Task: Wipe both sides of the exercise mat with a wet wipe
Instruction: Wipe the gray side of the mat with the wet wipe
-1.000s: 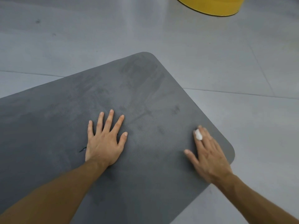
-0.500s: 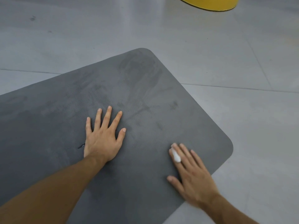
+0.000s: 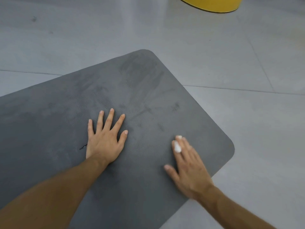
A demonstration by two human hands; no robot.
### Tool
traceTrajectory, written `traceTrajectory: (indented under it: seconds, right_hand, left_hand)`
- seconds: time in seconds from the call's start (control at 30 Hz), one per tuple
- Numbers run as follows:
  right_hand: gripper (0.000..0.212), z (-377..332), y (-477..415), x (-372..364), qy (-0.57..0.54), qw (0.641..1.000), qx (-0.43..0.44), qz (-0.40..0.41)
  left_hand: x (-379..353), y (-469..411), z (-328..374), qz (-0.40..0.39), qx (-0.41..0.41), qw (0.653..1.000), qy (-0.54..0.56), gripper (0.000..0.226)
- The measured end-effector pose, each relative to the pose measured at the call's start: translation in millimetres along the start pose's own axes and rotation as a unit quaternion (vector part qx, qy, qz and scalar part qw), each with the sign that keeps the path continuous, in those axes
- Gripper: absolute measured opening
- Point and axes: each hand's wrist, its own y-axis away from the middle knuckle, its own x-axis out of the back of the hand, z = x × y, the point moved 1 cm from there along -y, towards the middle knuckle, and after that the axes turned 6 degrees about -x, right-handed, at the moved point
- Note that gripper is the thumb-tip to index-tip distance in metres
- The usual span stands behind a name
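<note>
my left hand (image 3: pixel 105 142) lies flat on the dark mat (image 3: pixel 49 129); my blurred right hand (image 3: pixel 189 169) seems to press the wipe (image 3: pixel 177 147), fingers straight. grey tiled floor (image 3: pixel 255 133) around.

Matt ribbed grey foam mat (image 3: pixel 148 90) on smooth, faintly glossy tiled floor (image 3: pixel 82 38)

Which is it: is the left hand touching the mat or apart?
Touching. The head view shows the left hand flat on the mat, fingers spread.

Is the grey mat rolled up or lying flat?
Flat. The mat lies spread on the floor, corners down; its left end is unseen.
</note>
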Motion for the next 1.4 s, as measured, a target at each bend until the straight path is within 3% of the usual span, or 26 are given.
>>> traceTrajectory:
  seconds: [0.13,0.23,0.33,0.43,0.53,0.67,0.73,0.9,1.03,1.1,1.17,1.27,1.4]
  right_hand:
    - [0.08,-58.9,50.0,-22.2,0.044,0.977,0.21,-0.014]
    - [0.077,-54.3,55.8,-23.3,0.091,0.965,0.245,0.0]
    - [0.074,-18.0,36.4,-12.1,0.09,0.982,0.168,0.005]
    - [0.076,35.8,10.6,-0.1,0.088,0.996,0.004,0.017]
    - [0.088,86.0,-6.1,14.3,0.069,0.989,-0.131,0.021]
    - [0.099,112.6,-11.1,23.4,0.04,0.977,-0.209,0.015]
    - [0.1,98.5,-6.0,16.0,0.022,0.984,-0.174,0.021]
    - [0.086,13.6,28.8,-8.0,-0.011,0.999,0.028,0.012]
    - [0.083,-37.6,62.8,-19.5,0.057,0.973,0.224,-0.02]
    - [0.081,-32.0,69.2,-22.5,0.083,0.966,0.246,-0.009]
    - [0.077,-5.0,63.3,-20.7,0.083,0.978,0.193,0.007]
    - [0.07,54.2,45.8,-10.5,0.09,0.995,0.018,0.047]
    - [0.083,119.6,36.4,5.4,0.071,0.981,-0.175,0.042]
  left_hand:
    - [1.4,11.1,5.8,-0.009,-0.013,1.0,-0.007,0.068]
    - [-0.9,26.6,15.2,-0.012,-0.029,0.999,-0.012,0.067]
    - [-2.0,36.0,19.2,-0.015,-0.036,0.999,-0.014,0.067]
    - [-2.8,37.9,21.0,-0.017,-0.043,0.999,-0.015,0.067]
    - [-2.3,38.9,21.0,-0.017,-0.044,0.999,-0.018,0.067]
    - [-1.9,38.1,19.5,-0.017,-0.043,0.999,-0.017,0.068]
    - [-2.9,38.3,19.5,-0.014,-0.042,0.999,-0.017,0.067]
    - [-4.6,38.4,19.8,-0.008,-0.044,0.999,-0.017,0.067]
    - [-4.4,38.7,19.1,-0.003,-0.042,0.999,-0.015,0.067]
    - [-4.1,38.6,19.1,0.001,-0.043,0.999,-0.011,0.067]
    - [-3.6,38.4,18.8,0.003,-0.042,0.999,-0.006,0.066]
    - [-4.1,38.8,19.9,0.003,-0.041,0.999,-0.009,0.066]
    - [-3.9,39.2,19.4,0.0,-0.039,0.999,-0.015,0.067]
